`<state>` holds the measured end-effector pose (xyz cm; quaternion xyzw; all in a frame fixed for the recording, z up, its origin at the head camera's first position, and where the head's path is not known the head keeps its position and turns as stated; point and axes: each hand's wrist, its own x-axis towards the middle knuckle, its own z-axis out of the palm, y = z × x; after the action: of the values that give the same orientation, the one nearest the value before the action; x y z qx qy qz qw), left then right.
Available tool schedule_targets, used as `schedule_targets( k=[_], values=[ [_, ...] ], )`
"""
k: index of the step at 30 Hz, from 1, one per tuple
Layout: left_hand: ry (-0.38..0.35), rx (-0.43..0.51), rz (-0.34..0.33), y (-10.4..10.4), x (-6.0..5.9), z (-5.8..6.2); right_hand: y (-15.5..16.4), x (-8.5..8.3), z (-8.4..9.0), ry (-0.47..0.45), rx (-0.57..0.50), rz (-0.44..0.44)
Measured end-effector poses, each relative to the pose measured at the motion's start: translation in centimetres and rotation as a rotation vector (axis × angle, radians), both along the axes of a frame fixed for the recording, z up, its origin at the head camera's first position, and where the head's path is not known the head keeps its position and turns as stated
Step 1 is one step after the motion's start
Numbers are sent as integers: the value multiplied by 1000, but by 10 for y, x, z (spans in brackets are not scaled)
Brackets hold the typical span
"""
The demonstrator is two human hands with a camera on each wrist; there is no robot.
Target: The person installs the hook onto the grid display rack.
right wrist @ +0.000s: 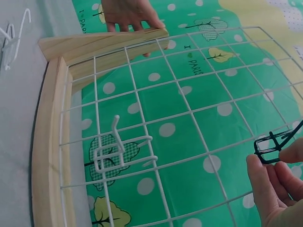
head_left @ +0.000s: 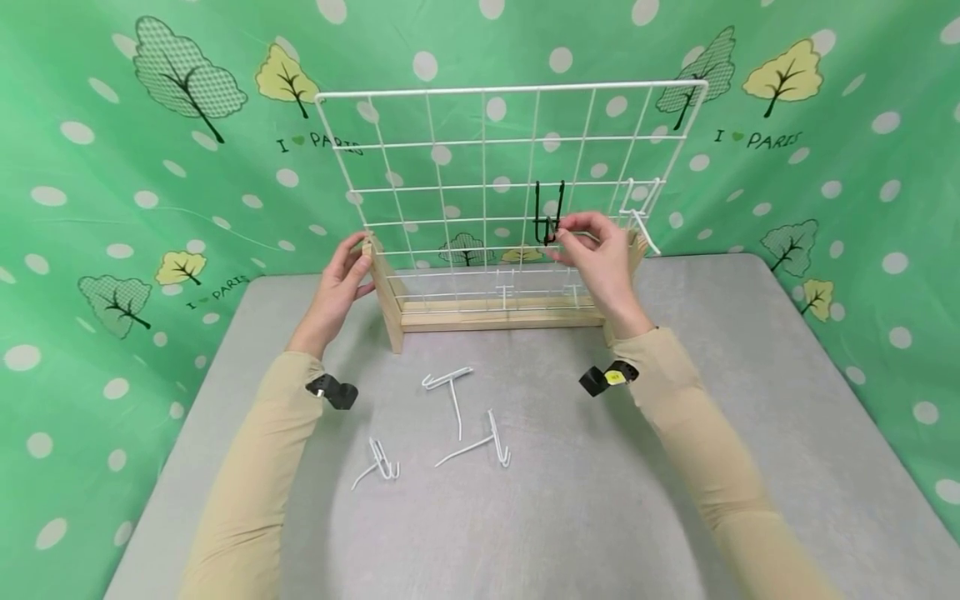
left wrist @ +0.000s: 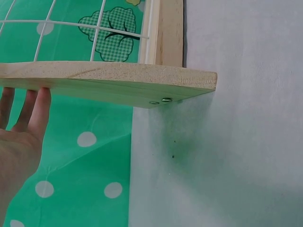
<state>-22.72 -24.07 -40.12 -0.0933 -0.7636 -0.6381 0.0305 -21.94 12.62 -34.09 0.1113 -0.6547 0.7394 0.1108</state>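
Observation:
My right hand [head_left: 600, 254] pinches a black wire hook [head_left: 548, 218] between thumb and fingertips, against the white wire grid panel [head_left: 483, 167]. Up close in the right wrist view, the black hook [right wrist: 269, 149] overlaps the grid wires near its upper part. My left hand [head_left: 337, 287] is at the left wooden side piece [head_left: 385, 292] of the stand. Seen from the left wrist, several straight fingers [left wrist: 40, 111] touch that piece's outer face, while the thumb is out of frame. A white hook [head_left: 636, 218] hangs on the grid just right of my right hand.
Three loose white wire hooks lie on the grey table: one [head_left: 452, 392] near the stand, another [head_left: 491, 440] closer, a third [head_left: 382, 462] to the left. Low on the grid hang two more white hooks, one central [head_left: 505, 290], one right [head_left: 573, 293]. A green patterned cloth [head_left: 465, 50] hangs behind.

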Motion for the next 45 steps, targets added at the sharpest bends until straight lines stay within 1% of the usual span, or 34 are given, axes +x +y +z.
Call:
schedule_targets(
  k=[5, 19, 28, 34, 40, 45],
  values=[
    [0, -1, -2, 1, 1, 0, 3, 4, -11, -45, 34, 20],
    [-22, 10, 6, 3, 1, 2, -1, 24, -57, -176, 79, 156],
    [-12, 29, -2, 2, 2, 3, -6, 29, -79, -201, 124, 193],
    [-18, 28, -4, 2, 2, 3, -10, 32, -88, -209, 182, 206],
    [-19, 19, 0, 2, 1, 2, -13, 35, -92, -221, 180, 219],
    [-11, 20, -2, 0, -1, 0, -17, 33, -97, -206, 193, 240]
  ],
)
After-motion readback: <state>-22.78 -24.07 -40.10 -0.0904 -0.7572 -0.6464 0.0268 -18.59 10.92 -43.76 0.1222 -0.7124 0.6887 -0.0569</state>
